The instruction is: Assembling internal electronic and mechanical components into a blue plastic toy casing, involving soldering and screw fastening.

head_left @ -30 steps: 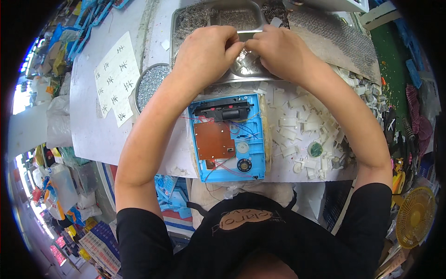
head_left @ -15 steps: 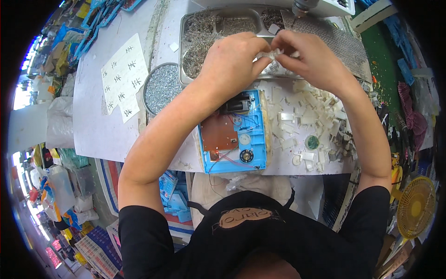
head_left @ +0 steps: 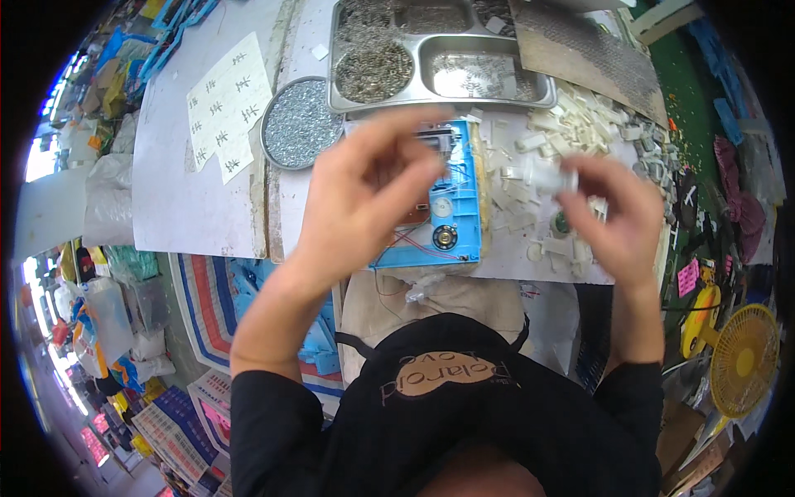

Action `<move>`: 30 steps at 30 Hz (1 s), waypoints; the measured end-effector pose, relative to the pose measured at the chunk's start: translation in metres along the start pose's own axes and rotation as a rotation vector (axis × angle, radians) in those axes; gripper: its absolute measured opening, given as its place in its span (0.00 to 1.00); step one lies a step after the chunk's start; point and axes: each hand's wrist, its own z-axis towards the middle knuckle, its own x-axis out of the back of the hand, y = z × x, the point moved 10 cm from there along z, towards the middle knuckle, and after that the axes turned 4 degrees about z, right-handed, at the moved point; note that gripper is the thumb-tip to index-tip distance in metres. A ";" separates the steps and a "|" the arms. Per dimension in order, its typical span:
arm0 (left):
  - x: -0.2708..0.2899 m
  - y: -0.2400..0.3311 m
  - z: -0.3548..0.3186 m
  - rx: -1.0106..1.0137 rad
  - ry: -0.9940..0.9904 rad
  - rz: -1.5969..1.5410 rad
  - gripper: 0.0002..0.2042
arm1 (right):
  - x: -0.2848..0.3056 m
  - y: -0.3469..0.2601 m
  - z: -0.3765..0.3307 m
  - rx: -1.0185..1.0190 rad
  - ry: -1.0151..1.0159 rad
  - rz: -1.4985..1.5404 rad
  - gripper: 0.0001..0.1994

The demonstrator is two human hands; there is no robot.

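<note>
White plastic piece [head_left: 540, 176] (blurred) pinched in right hand [head_left: 621, 217]; left hand [head_left: 354, 195], unclenched, over blue casing [head_left: 469, 211]

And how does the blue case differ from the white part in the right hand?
The blue case looks much larger than the white part. The case lies with its open side up; the part is held in the right hand. The case looks fairly sharp, while the part is blurred. Both seem to be plastic.
</note>
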 end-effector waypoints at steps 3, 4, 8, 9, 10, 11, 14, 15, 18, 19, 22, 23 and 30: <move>-0.021 -0.050 -0.053 0.357 -0.087 -0.552 0.12 | -0.023 -0.031 -0.031 0.185 -0.015 0.096 0.17; -0.025 -0.057 -0.064 0.401 -0.044 -0.673 0.11 | -0.031 -0.040 -0.034 0.244 -0.019 0.128 0.18; -0.036 -0.074 -0.079 0.473 0.065 -0.950 0.07 | -0.043 -0.049 -0.035 0.280 -0.068 0.166 0.18; -0.039 -0.075 -0.079 0.476 0.050 -0.964 0.07 | -0.044 -0.051 -0.034 0.292 -0.082 0.148 0.18; -0.041 -0.076 -0.080 0.480 0.034 -0.978 0.07 | -0.046 -0.052 -0.034 0.304 -0.096 0.129 0.18; -0.044 -0.077 -0.080 0.483 0.018 -0.990 0.06 | -0.047 -0.054 -0.034 0.315 -0.108 0.110 0.17; -0.043 -0.074 -0.077 0.400 0.027 -0.852 0.04 | -0.052 -0.061 -0.035 0.364 -0.114 -0.011 0.17; -0.042 -0.069 -0.077 0.348 -0.006 -0.672 0.05 | -0.053 -0.062 -0.036 0.377 -0.118 -0.008 0.17; -0.041 -0.052 -0.074 0.300 -0.150 -0.256 0.06 | -0.057 -0.041 -0.043 0.287 -0.141 0.100 0.16; -0.037 -0.048 -0.065 0.357 -0.232 -0.198 0.07 | -0.053 -0.017 -0.051 0.171 -0.154 0.203 0.16; -0.025 -0.037 -0.027 -0.061 -0.147 0.476 0.09 | -0.059 0.050 -0.071 -0.314 -0.030 0.935 0.16; -0.033 -0.025 -0.022 -0.306 -0.066 0.774 0.09 | -0.067 0.071 -0.080 -0.510 0.051 1.239 0.17; -0.048 -0.040 -0.001 -0.264 -0.092 0.844 0.07 | -0.045 0.071 -0.078 -0.483 0.041 0.736 0.17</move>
